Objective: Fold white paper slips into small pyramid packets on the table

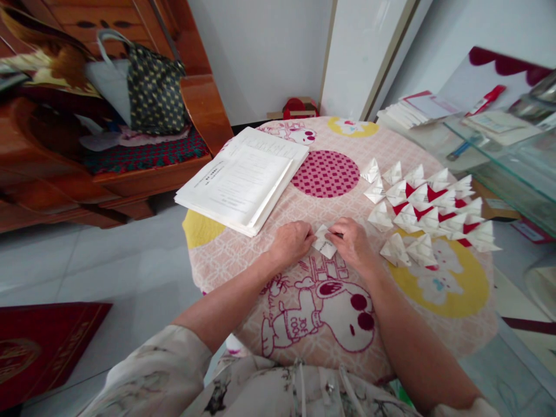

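Observation:
A small folded paper square (pixel 325 243) lies on the patterned tablecloth in front of me, turned like a diamond, with print on its lower part. My left hand (pixel 292 240) pinches its left corner between thumb and fingers. At the right corner, my right hand (pixel 350 238) grips the same paper, fingers curled. To the right stand rows of folded paper pieces (pixel 428 217), white and pointed, with red showing between some of them. A thick stack of printed sheets (pixel 247 174) lies to the left, beyond my left hand.
The round table (pixel 243 278) carries a cartoon-print cloth. At right, a glass shelf (pixel 499 168) holds papers and a red marker-like object (pixel 486 99). On the left stands a wooden bench (pixel 208 110) with a dark patterned bag (pixel 156 90); a red box (pixel 52 347) is on the floor.

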`<action>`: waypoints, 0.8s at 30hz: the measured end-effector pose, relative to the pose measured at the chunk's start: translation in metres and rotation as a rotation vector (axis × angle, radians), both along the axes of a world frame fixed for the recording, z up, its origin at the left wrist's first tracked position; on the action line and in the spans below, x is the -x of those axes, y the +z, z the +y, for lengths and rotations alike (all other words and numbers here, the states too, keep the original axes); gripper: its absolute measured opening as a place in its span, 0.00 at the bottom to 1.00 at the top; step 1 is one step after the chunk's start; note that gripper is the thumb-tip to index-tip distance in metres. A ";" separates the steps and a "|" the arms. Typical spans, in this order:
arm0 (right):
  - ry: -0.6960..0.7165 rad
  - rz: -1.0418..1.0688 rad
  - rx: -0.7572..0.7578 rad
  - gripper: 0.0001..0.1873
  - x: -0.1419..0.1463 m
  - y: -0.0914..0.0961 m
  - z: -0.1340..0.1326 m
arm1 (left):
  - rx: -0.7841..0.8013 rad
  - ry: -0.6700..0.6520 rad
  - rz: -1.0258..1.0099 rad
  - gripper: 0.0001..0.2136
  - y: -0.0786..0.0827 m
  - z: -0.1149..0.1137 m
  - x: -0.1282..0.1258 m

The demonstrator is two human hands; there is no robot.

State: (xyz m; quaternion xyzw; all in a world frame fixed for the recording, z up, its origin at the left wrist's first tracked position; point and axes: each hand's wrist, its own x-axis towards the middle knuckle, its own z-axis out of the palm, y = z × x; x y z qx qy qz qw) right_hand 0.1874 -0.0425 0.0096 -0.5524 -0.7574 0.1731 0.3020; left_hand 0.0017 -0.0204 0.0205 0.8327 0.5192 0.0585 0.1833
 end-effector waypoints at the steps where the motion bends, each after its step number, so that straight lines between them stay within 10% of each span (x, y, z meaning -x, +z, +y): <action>1: -0.004 -0.002 -0.002 0.15 0.000 0.000 0.000 | -0.002 -0.001 0.005 0.12 0.000 0.000 0.000; 18: -0.056 -0.022 0.024 0.13 0.003 -0.006 0.005 | 0.003 0.018 -0.092 0.07 -0.002 0.001 -0.001; 24: -0.073 -0.011 0.021 0.11 0.004 -0.007 0.007 | -0.202 -0.074 -0.302 0.22 -0.013 0.005 -0.005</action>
